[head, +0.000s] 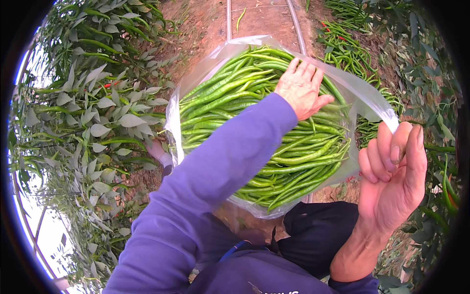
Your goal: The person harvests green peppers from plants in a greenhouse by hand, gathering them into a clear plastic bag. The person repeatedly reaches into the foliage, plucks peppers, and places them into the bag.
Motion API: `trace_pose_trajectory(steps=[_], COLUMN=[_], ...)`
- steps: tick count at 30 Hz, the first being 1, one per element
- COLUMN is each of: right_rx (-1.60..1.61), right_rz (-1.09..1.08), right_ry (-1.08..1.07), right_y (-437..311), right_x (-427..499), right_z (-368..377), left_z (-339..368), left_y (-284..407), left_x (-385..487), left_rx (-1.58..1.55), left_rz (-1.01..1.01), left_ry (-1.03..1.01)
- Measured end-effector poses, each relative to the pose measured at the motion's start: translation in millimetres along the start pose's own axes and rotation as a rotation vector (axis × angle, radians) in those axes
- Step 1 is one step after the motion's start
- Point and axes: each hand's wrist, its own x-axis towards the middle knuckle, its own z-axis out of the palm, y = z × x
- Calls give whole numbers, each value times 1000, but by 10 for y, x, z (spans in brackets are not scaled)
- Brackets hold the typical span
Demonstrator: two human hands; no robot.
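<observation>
A clear plastic bag [367, 82], its mouth spread wide, is filled with long green chili peppers [227, 88] lying mostly side by side. My left hand [304, 86] reaches across the bag and rests, palm down and fingers spread, on the peppers near the far right part of the mouth. At the bag's right, my right hand [393, 158] is raised, with the rim of the bag pinched between thumb and fingers and pulled up into a point. My left sleeve hides some of the peppers in the middle.
Pepper plants [106, 121] with hanging fruit stand at the left, and more plants [433, 73] at the right. Piles of picked green peppers [345, 47] lie on the soil at the right. Two metal rails [296, 25] run beyond the bag. At the left, another hand [156, 149] is partly visible.
</observation>
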Motion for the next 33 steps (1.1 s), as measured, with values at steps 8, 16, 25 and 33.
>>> trace_pose_trajectory(steps=[8,16,25,33], right_rx=[-5,-29,-41,-46], right_rz=[-22,-9,20,12], right_ry=[-6,-23,33,13], right_y=[-21,-3,10,4], right_x=[-87,-63,-60,-14], right_z=[-10,-31,4,-33], left_z=[190,-109,-289,-151], left_y=[-195,-230,-327,-216], left_x=[166,238,441,88], left_rx=[12,-62,57,191], left_rz=[-155,-240,-115,-16], left_ry=[-160,-300,-340,-73])
